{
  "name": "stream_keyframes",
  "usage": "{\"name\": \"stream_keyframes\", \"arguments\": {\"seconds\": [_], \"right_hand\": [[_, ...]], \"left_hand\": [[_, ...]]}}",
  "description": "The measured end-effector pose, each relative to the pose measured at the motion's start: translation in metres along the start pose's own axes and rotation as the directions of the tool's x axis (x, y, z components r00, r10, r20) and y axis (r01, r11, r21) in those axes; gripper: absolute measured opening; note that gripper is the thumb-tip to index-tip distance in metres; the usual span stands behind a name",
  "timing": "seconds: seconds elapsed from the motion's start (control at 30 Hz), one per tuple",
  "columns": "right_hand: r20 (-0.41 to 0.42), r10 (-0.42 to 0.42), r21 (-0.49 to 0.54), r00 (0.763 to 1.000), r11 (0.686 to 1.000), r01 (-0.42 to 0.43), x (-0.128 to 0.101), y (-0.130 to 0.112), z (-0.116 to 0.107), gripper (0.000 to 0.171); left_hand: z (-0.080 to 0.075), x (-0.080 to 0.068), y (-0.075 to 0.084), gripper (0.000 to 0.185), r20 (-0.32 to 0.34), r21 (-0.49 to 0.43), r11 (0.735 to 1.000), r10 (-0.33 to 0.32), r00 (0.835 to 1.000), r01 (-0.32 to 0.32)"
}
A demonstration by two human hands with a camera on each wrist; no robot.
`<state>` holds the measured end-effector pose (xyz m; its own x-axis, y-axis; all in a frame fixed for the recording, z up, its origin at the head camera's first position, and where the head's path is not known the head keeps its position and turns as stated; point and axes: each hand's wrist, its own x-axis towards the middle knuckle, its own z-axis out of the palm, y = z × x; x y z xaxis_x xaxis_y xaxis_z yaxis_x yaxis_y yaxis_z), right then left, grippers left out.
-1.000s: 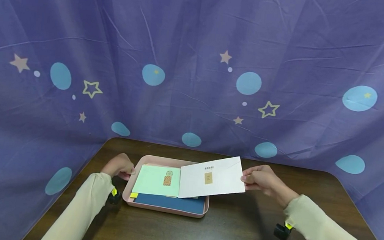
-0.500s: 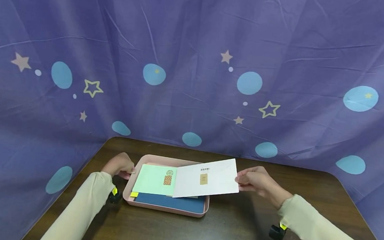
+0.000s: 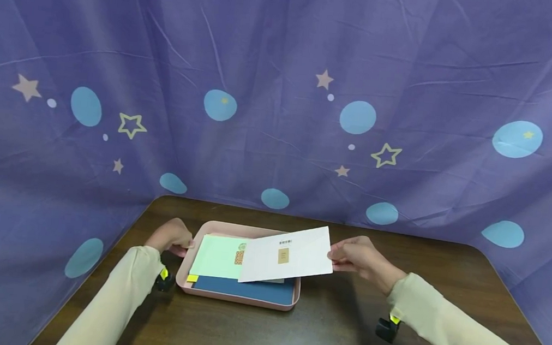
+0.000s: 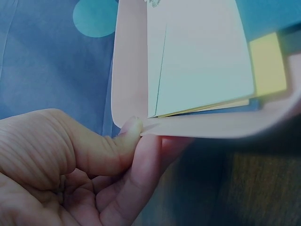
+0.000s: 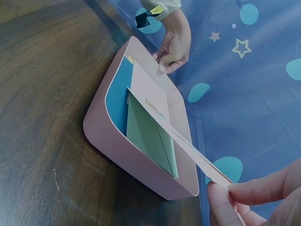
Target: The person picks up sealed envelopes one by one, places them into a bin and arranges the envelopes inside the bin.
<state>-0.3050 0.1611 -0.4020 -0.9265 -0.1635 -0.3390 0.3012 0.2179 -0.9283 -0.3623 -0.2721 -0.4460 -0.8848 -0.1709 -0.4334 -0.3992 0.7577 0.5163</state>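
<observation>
i see the right hand point(image 3: 355, 254) pinching the right edge of a white envelope point(image 3: 288, 254) between thumb and fingertips point(image 5: 225, 200), other fingers curled under. the envelope is in the air, tilted, its left part over the pink tray point(image 3: 240, 297) and its right end past the tray's right rim; it overlaps the right side of a green envelope point(image 3: 216, 256) that lies in the tray. the white envelope carries a small tan label point(image 3: 283, 255) and a short line of dark print above it, too small for me to read. the left hand point(image 3: 172, 237) is at the tray's left end; in the left wrist view the thumb point(image 4: 123, 139) and forefinger point(image 4: 141, 174) pinch the tray rim point(image 4: 197, 126), the remaining fingers curled below. in the tray, under the green envelope, i see a dark blue sheet point(image 3: 246, 289) and a yellow tab point(image 3: 192, 279) at its near left corner; a thin yellow layer shows between green and blue in the left wrist view. the tray sits on a dark wooden table point(image 3: 341, 331), toward its left half. a black and yellow wrist camera point(image 3: 385, 327) hangs under each cream sleeve point(image 3: 440, 324). a purple cloth point(image 3: 283, 85) with blue dots and stars hangs behind and to the sides of the table.
</observation>
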Motion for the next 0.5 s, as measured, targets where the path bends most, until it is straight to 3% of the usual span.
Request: {"name": "stream_keyframes", "arguments": {"seconds": [0.5], "right_hand": [[-0.008, 0.028, 0.013, 1.000, 1.000, -0.028, 0.011, -0.002, 0.019, 0.027]], "left_hand": [[-0.002, -0.001, 0.000, 0.021, 0.027, 0.008, 0.999, 0.031, 0.999, -0.031]]}}
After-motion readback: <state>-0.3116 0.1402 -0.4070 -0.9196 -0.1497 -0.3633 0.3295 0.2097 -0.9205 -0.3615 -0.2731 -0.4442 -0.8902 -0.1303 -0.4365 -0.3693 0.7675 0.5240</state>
